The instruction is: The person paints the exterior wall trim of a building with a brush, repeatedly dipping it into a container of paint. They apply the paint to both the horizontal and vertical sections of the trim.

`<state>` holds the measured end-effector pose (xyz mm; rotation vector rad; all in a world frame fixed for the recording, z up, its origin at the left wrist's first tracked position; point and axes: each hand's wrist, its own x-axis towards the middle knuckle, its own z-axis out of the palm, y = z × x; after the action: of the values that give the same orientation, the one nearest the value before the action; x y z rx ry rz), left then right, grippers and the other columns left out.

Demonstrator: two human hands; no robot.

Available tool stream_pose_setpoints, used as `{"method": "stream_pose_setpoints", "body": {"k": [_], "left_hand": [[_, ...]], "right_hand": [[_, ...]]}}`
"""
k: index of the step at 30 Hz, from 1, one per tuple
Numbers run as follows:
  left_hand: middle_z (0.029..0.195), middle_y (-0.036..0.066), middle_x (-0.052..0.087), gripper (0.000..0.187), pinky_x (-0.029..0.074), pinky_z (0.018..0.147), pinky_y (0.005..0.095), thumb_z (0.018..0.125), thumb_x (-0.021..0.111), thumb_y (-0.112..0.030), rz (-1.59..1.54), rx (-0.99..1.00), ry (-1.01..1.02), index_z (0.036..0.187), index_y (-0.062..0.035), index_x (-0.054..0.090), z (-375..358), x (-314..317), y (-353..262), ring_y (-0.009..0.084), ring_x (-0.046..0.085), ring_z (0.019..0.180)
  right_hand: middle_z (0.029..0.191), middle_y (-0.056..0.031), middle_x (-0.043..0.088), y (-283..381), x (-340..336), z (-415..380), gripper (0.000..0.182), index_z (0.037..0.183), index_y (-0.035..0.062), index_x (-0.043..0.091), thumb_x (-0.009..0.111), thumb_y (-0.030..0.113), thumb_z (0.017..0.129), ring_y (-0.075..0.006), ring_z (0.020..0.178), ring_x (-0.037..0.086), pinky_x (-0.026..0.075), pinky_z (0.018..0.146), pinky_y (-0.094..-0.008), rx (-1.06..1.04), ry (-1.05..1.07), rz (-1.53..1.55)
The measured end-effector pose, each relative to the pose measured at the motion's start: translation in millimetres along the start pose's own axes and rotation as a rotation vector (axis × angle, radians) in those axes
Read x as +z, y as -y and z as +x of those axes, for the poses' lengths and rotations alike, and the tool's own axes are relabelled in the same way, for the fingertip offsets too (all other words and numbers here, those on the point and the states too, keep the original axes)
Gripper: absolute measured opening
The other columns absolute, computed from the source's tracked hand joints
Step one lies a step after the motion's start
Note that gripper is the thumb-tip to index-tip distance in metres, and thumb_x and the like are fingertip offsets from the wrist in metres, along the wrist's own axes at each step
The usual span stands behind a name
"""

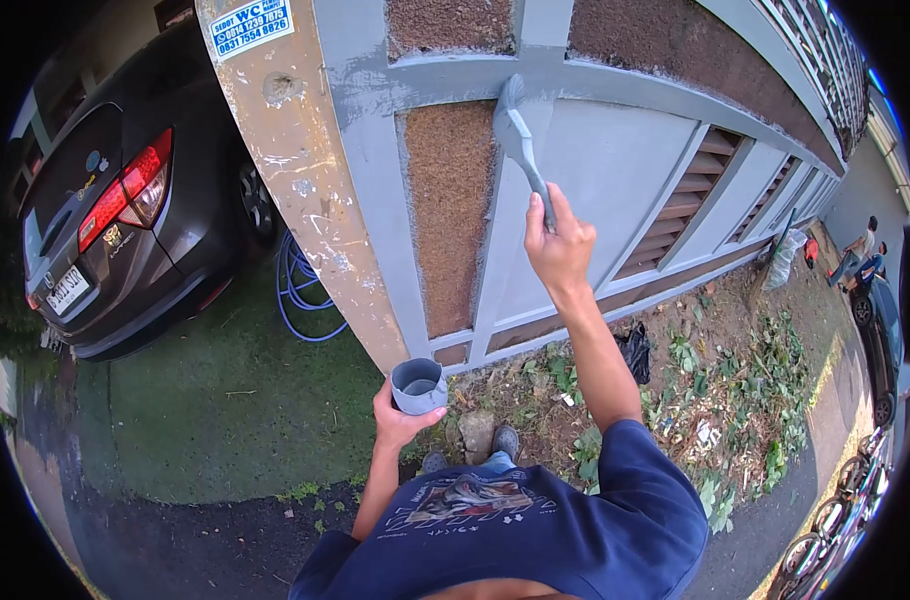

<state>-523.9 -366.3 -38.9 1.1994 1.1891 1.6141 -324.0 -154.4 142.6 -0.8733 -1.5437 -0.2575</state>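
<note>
My right hand (561, 243) is closed round the handle of a paintbrush (520, 140), raised in front of me. The brush is coated in grey paint, and its bristles touch the grey frame of the wall (615, 150) beside a rough brown panel (450, 220). Lower down, my left hand (405, 422) grips a grey paint cup (419, 388) from below and the side. The cup is held roughly upright, with some grey paint visible inside.
A tan post (310, 180) with a sticker stands at the wall's left end. Beyond it are a dark car (125, 200) and a coiled blue hose (300, 290). Cut leaves (715, 390) and a black plastic bag (633, 352) lie along the wall's foot. Two people (860, 255) are far right, near bicycles (835, 510).
</note>
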Motion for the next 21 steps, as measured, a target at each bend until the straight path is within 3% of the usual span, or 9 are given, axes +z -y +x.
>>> {"method": "stream_pose_setpoints", "body": {"k": [6, 13, 17, 21], "left_hand": [[0.111, 0.010, 0.068, 0.071, 0.051, 0.093, 0.0349, 0.058, 0.092, -0.014, 0.011, -0.020, -0.022, 0.120, 0.0015, 0.060, 0, 5, 2, 0.0191, 0.066, 0.102], [0.110, 0.011, 0.068, 0.071, 0.051, 0.093, 0.0349, 0.058, 0.092, -0.013, 0.009, -0.032, -0.044, 0.120, 0.0018, 0.060, 4, 13, 4, 0.0196, 0.066, 0.101], [0.110, 0.010, 0.068, 0.072, 0.051, 0.092, 0.0348, 0.057, 0.092, -0.014, 0.015, -0.037, -0.067, 0.120, 0.0018, 0.060, 5, 19, 7, 0.0195, 0.066, 0.101], [0.110, 0.010, 0.068, 0.072, 0.051, 0.092, 0.0347, 0.057, 0.092, -0.014, 0.007, -0.067, -0.032, 0.120, 0.0018, 0.060, 7, 28, 7, 0.0194, 0.066, 0.100]], "right_hand": [[0.053, -0.0101, 0.058, -31, -13, 2, 0.019, 0.105, 0.0023, 0.066, 0.068, 0.009, 0.088, -0.0211, 0.040, 0.058, 0.041, 0.040, -0.0337, -0.101, -0.021, -0.043], [0.050, -0.0074, 0.055, -116, -63, 51, 0.015, 0.103, 0.0035, 0.067, 0.064, 0.013, 0.092, -0.0186, 0.038, 0.054, 0.038, 0.039, -0.0326, 0.042, -0.097, -0.314], [0.051, -0.0076, 0.057, -112, -57, 44, 0.018, 0.106, 0.0034, 0.066, 0.065, 0.013, 0.091, -0.0197, 0.039, 0.055, 0.038, 0.038, -0.0327, -0.033, -0.067, -0.398], [0.055, -0.0072, 0.059, -67, -19, 16, 0.022, 0.108, 0.0040, 0.066, 0.069, 0.013, 0.087, -0.0213, 0.040, 0.056, 0.041, 0.037, -0.0333, -0.173, -0.040, -0.277]]}}
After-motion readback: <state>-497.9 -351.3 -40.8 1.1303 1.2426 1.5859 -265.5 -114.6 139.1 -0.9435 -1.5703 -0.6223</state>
